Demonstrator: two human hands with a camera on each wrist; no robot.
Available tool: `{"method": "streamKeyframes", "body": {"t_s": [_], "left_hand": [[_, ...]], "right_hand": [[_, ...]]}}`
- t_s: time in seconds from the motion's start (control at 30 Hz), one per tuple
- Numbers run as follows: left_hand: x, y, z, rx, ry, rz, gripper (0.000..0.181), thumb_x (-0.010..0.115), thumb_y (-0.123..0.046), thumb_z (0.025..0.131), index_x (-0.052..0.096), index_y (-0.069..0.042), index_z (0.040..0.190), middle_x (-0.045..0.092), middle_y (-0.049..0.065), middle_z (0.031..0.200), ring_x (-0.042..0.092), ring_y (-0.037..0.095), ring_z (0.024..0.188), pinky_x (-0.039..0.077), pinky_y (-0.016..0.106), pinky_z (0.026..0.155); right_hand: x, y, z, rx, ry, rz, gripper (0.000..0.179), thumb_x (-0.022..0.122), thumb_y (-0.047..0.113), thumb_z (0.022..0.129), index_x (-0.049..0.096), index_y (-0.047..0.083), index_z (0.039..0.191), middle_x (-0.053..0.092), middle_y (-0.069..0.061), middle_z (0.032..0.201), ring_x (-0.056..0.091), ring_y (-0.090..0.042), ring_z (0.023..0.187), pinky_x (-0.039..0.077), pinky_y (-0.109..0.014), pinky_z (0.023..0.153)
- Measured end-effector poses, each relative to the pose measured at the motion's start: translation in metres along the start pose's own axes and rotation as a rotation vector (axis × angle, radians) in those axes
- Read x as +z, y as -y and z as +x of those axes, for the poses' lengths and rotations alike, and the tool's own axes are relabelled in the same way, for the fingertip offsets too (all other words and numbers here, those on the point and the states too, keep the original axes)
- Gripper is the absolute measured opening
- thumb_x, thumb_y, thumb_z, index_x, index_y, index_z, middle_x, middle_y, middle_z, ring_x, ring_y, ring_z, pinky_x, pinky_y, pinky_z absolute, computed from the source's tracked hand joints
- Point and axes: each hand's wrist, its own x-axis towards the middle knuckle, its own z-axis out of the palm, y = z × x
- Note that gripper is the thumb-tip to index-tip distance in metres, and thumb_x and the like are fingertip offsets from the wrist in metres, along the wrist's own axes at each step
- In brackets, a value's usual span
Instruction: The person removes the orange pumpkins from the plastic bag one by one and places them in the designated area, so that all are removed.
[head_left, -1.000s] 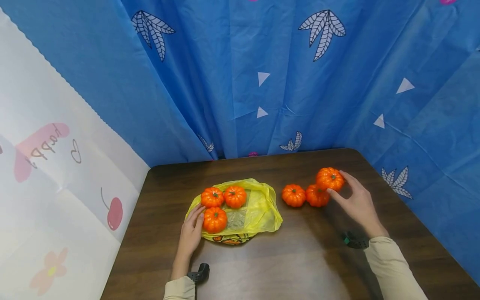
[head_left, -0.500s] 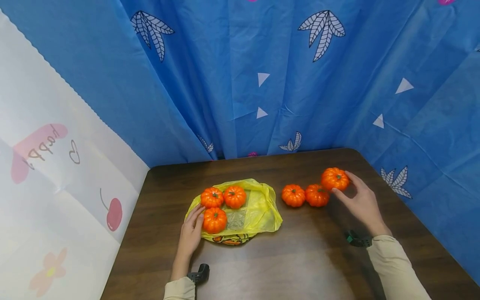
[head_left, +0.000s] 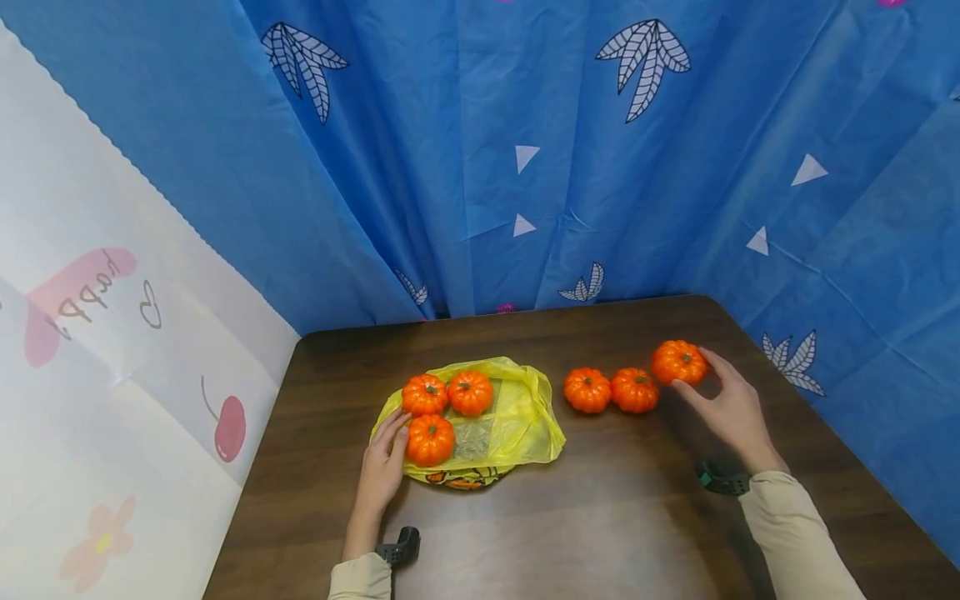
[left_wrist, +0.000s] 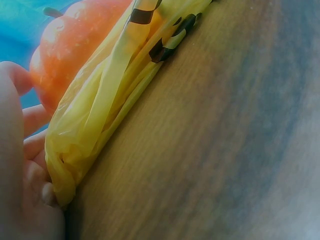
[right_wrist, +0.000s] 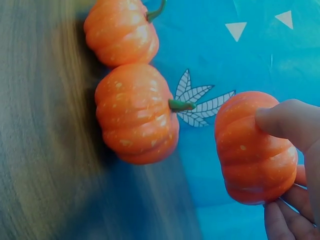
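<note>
My right hand (head_left: 731,408) pinches a small orange toy pumpkin (head_left: 678,363) between thumb and fingers. The right wrist view shows the thumb on one side of this pumpkin (right_wrist: 252,150) and fingers at its bottom end. Left of it, two similar pumpkins (head_left: 587,391) (head_left: 634,391) sit side by side on the table. My left hand (head_left: 385,462) rests at the left edge of a yellow plastic bag (head_left: 525,417), fingers relaxed against it. Three pumpkins (head_left: 431,440) lie on the bag. In the left wrist view the thumb touches the nearest pumpkin (left_wrist: 70,45), beside the crumpled bag edge (left_wrist: 95,115).
The dark wooden table (head_left: 570,533) has a blue patterned curtain (head_left: 495,167) behind it and along its right side. A white printed sheet (head_left: 150,400) hangs on the left.
My right hand has carried its pumpkin to the right, from overlapping the second loose pumpkin to beside it, and slightly lower in the last half second. The left hand has stayed still.
</note>
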Motion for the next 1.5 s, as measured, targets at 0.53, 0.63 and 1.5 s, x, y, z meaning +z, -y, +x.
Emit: {"method": "streamKeyframes", "body": {"t_s": [0.53, 0.63, 1.5], "left_hand": [[0.0, -0.001, 0.001, 0.005, 0.001, -0.002, 0.042, 0.05, -0.03, 0.11, 0.062, -0.003, 0.14, 0.048, 0.018, 0.156, 0.039, 0.042, 0.148, 0.027, 0.063, 0.122], [0.0, -0.001, 0.001, 0.007, 0.0, -0.002, 0.042, 0.049, -0.029, 0.11, 0.062, -0.003, 0.14, 0.048, 0.018, 0.156, 0.039, 0.041, 0.148, 0.027, 0.062, 0.122], [0.0, 0.001, 0.002, -0.009, 0.01, 0.003, 0.042, 0.049, -0.029, 0.11, 0.062, -0.003, 0.14, 0.048, 0.016, 0.157, 0.039, 0.04, 0.149, 0.028, 0.061, 0.122]], "right_hand": [[0.004, -0.014, -0.003, 0.093, 0.053, -0.007, 0.084, 0.07, 0.046, 0.097, 0.038, -0.006, 0.154, 0.044, -0.039, 0.149, 0.042, -0.06, 0.133, 0.035, -0.074, 0.106], [0.005, -0.016, -0.004, 0.107, 0.063, -0.011, 0.085, 0.069, 0.048, 0.097, 0.037, -0.007, 0.154, 0.042, -0.039, 0.15, 0.041, -0.06, 0.134, 0.034, -0.074, 0.106], [0.02, -0.033, -0.011, 0.215, 0.085, 0.024, 0.089, 0.068, 0.05, 0.097, 0.034, -0.01, 0.154, 0.042, -0.041, 0.149, 0.047, -0.059, 0.13, 0.041, -0.072, 0.103]]}}
